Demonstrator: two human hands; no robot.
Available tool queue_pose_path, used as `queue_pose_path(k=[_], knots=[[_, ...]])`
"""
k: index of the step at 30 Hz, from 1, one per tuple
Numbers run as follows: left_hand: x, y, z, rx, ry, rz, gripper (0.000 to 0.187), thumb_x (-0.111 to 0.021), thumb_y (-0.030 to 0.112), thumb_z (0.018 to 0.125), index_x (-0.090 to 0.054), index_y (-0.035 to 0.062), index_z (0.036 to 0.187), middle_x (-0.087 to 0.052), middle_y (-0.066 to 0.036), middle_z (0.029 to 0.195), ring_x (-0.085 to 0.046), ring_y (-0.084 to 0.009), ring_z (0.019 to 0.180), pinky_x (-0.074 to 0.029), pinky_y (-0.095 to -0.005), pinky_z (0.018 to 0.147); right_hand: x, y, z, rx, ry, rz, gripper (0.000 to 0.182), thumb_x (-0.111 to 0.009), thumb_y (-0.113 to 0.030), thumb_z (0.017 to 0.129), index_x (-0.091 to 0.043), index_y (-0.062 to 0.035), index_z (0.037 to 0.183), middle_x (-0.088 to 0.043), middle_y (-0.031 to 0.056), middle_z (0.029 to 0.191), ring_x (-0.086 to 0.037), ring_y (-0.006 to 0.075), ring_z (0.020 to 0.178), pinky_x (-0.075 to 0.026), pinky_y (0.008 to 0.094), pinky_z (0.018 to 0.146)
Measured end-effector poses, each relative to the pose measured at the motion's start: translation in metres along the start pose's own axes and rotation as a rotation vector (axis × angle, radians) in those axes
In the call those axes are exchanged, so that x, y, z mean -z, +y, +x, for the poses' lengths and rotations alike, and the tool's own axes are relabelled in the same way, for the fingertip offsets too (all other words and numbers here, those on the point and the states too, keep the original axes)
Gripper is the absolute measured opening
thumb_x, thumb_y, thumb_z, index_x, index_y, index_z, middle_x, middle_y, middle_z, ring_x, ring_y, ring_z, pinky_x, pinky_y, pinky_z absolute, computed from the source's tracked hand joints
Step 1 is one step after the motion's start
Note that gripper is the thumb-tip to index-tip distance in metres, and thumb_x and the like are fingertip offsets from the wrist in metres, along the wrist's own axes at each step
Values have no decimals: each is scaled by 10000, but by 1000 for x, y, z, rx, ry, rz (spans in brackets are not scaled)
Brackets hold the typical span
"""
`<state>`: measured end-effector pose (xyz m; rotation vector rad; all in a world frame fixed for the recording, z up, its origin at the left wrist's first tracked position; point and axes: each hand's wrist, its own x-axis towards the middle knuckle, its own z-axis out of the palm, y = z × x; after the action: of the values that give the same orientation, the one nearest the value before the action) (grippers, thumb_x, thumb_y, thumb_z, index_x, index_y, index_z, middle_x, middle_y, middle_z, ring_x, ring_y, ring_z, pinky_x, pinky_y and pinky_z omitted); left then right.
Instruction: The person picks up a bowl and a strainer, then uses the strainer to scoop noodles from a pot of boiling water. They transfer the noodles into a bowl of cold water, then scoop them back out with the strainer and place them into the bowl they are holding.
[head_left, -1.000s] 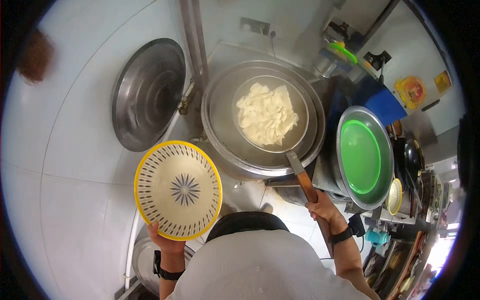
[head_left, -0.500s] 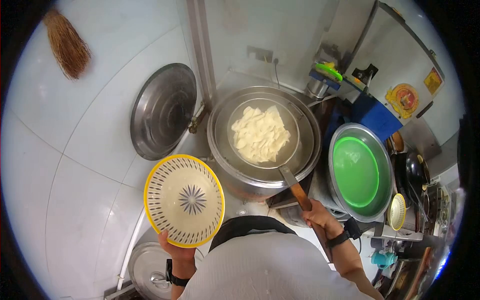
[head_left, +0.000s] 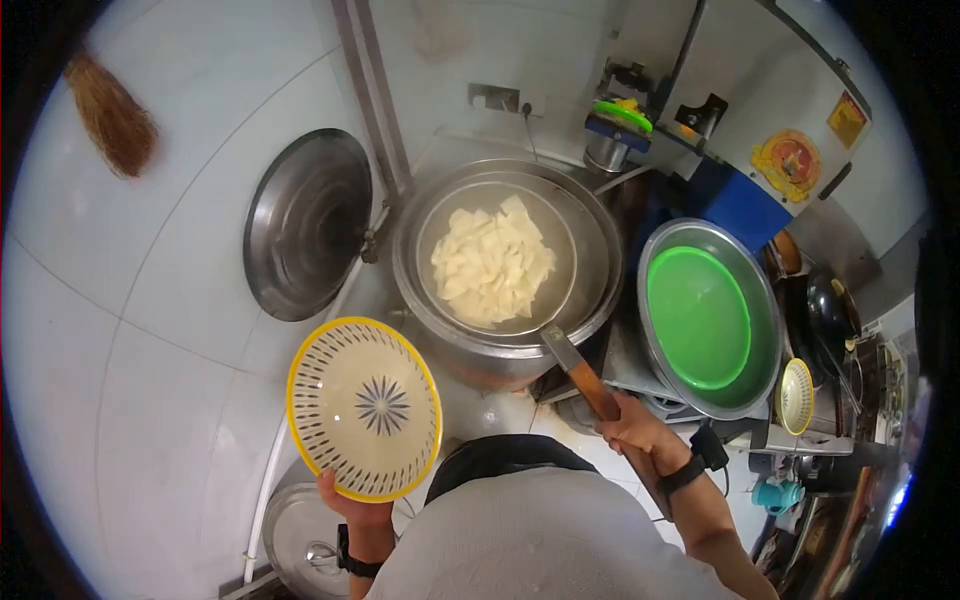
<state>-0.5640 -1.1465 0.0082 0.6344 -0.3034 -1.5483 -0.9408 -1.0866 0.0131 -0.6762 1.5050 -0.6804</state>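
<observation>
At the lower left, my left hand (head_left: 354, 508) grips the rim of a yellow-edged patterned bowl (head_left: 340, 410), which has nothing in it. The fingers of my right hand (head_left: 640, 432) are wrapped round the wooden handle of a large strainer (head_left: 570, 255). Pale, flat pieces of food (head_left: 492, 262) lie heaped in the strainer. It rests over the mouth of a big metal pot (head_left: 490, 365). The bowl is apart from the pot, to its lower left.
A metal basin (head_left: 765, 375) holding a green basin (head_left: 700, 318) stands right of the pot. A round metal lid (head_left: 308, 225) leans on the left wall. Another lid (head_left: 300, 530) lies low left. A small yellow-rimmed basket (head_left: 796, 396) sits at the right.
The view has shifted slightly, so the pot and basins appear further left. Within the strainer, the food has moved into a different heap. Both hands keep their holds.
</observation>
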Motion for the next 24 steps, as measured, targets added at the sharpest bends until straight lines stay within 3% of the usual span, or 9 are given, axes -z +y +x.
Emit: queue_pose_path(k=[4, 7, 10, 13, 21, 24], knots=[[-2, 0, 1, -13, 36, 36, 512, -445, 336, 761, -421, 84, 1206, -497, -91, 1173, -508, -265, 1040, -440, -437, 846, -3, 7, -40, -44, 41, 82, 304, -619, -23, 729, -406, 23, 941, -474, 50, 576, -463, 117, 409, -367, 244, 356], [-6, 6, 3, 42, -102, 49, 503, -451, 323, 763, -410, 106, 1215, -478, -79, 1196, -493, -254, 1060, -429, -428, 866, 0, 8, -98, -51, 133, 109, 310, -619, -14, 727, -404, 34, 946, -486, 45, 586, -475, 114, 418, -376, 239, 360], [-23, 2, -2, 84, -84, -50, 542, -473, 274, 736, -405, 35, 1219, -505, -128, 1168, -526, -280, 1024, -433, -436, 876, 17, 14, -157, -58, 362, 101, 309, -609, -2, 723, -406, 43, 951, -500, 50, 590, -490, 109, 432, -392, 232, 364], [-34, -13, 4, 175, -113, -37, 533, -480, 261, 737, -410, 29, 1212, -509, -136, 1159, -535, -283, 1008, -447, -428, 860, 41, 22, -195, -101, 610, 3, 305, -612, -9, 720, -408, 40, 941, -495, 51, 582, -480, 113, 414, -390, 242, 353], [-64, -28, -3, 301, -154, -3, 489, -493, 270, 727, -461, 24, 1150, -560, -120, 1075, -566, -263, 950, -471, -406, 825, 88, 74, -214, 14, 1080, -515, 300, -559, -64, 741, -414, -3, 997, -540, 155, 625, -550, 228, 451, -428, 315, 401], [-67, -29, -5, 300, -160, 9, 487, -491, 270, 731, -463, 25, 1151, -558, -123, 1083, -564, -264, 958, -467, -411, 831, 94, 90, -207, 26, 1195, -486, 251, -543, -4, 720, -430, -29, 943, -499, 114, 639, -510, 186, 439, -403, 287, 385]])
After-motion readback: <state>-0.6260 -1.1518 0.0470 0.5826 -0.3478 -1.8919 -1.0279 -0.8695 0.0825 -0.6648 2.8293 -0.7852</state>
